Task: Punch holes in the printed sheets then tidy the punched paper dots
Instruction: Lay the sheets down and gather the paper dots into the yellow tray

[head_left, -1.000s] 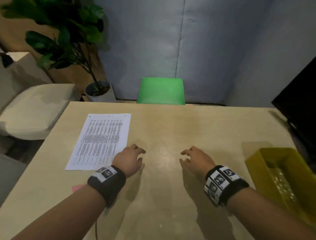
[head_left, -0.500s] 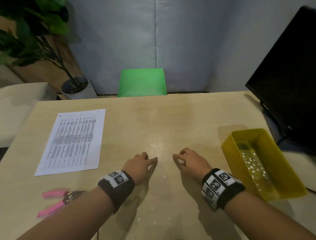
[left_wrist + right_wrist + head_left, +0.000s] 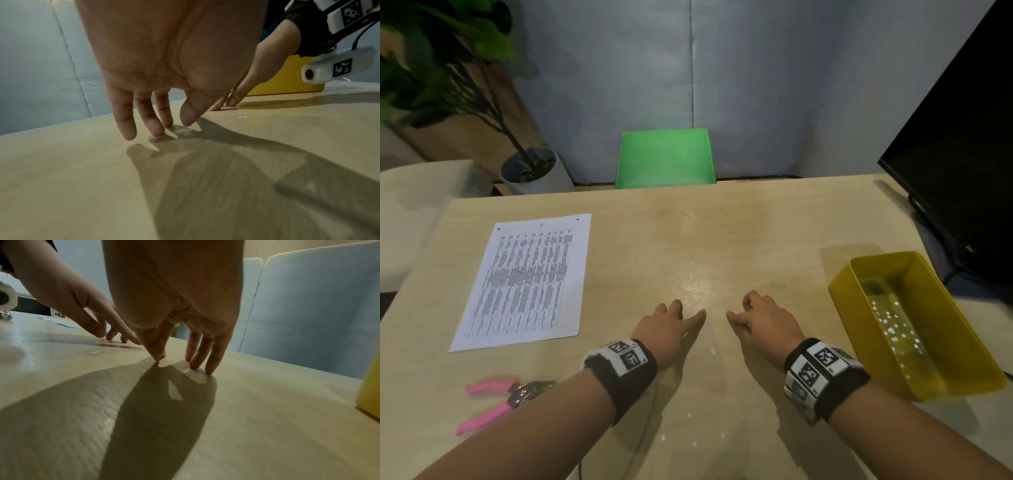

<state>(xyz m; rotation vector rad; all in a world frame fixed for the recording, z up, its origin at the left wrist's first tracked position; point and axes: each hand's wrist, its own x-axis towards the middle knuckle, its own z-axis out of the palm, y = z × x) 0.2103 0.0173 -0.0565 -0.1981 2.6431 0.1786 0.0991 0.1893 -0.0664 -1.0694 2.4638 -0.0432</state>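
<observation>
The printed sheet (image 3: pixel 524 281) lies flat at the table's left. A pink-handled hole punch (image 3: pixel 496 401) rests near the front left, beside my left forearm. Small white paper dots (image 3: pixel 712 350) are scattered on the table (image 3: pixel 722 240) in front of and below my hands; two show in the left wrist view (image 3: pixel 242 117). My left hand (image 3: pixel 688 311) (image 3: pixel 164 129) rests with straight fingertips on the wood. My right hand (image 3: pixel 739 311) (image 3: pixel 180 365) stands on its fingertips close beside it, thumb and forefinger tips together. Neither hand visibly holds anything.
A yellow tray (image 3: pixel 859 308) holding several paper dots stands at the right. A black monitor (image 3: pixel 962 171) rises behind the tray. Beyond the far edge are a green chair (image 3: pixel 664 157) and a potted plant (image 3: pixel 530 171).
The head view has swung right and down, bringing the punch and tray into sight. My hands have drawn closer together on the table, fingertips nearly meeting.
</observation>
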